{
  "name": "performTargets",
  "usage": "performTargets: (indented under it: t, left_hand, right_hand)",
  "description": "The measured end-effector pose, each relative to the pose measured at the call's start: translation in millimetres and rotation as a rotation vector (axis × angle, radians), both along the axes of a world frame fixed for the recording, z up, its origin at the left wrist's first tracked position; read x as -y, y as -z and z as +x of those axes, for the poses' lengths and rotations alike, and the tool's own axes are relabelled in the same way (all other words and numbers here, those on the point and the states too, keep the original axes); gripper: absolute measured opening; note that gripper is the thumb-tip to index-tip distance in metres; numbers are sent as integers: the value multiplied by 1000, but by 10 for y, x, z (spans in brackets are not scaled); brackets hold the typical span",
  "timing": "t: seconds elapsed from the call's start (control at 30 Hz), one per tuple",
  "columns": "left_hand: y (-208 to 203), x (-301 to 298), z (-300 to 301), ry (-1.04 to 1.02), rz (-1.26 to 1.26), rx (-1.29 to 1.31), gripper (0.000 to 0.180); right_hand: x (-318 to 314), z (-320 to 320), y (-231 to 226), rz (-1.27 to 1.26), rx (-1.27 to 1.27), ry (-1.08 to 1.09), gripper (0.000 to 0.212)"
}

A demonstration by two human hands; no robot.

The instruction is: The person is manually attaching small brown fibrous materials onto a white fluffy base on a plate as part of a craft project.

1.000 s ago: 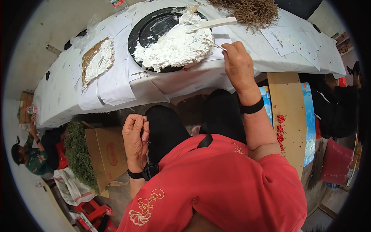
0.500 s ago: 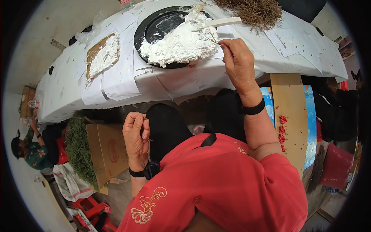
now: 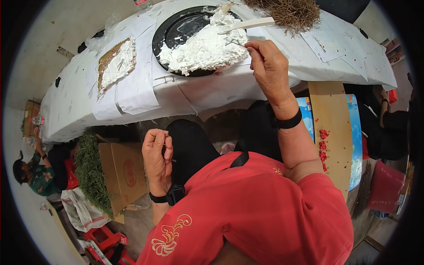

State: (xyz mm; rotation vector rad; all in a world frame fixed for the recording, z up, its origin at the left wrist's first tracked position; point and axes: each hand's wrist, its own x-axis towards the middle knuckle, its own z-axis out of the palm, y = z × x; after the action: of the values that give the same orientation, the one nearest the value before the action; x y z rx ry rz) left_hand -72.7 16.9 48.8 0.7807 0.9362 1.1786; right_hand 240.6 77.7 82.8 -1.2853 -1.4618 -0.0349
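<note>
My right hand (image 3: 271,70) pinches a thin twig (image 3: 235,43), whose small forked tip lies against a heap of white paste (image 3: 201,56). The paste covers much of a round black tray (image 3: 164,33) at the table's near edge. A pale flat stick (image 3: 256,23) is stuck into the heap, just beyond my right hand. Above my left thigh my left hand (image 3: 157,154) is closed, thumb against the fingers; whatever it may hold is too small to make out.
A paste-smeared board (image 3: 117,66) lies on the white-covered table (image 3: 207,95). Brown twigs (image 3: 293,13) are piled at the back. A cardboard strip (image 3: 333,145) with red berries (image 3: 323,150) is at my right. Left stand green sprigs (image 3: 90,172), a carton (image 3: 119,163) and a seated person (image 3: 42,172).
My right hand has shifted slightly left and away from me, bringing the twig's tip further over the paste. My left hand has barely moved. Another person's arm now shows at the far right.
</note>
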Motion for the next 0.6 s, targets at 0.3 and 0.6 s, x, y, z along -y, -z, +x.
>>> performTargets:
  t: [0.3, 0.6]
  left_hand:
    - [10, 31, -47, -18, -10, 12, 13]
    - [38, 26, -60, -11, -12, 28, 13]
  right_hand:
    - [10, -9, 154, -42, 109, 26, 10]
    - [-53, -32, 333, 20, 204, 62, 12]
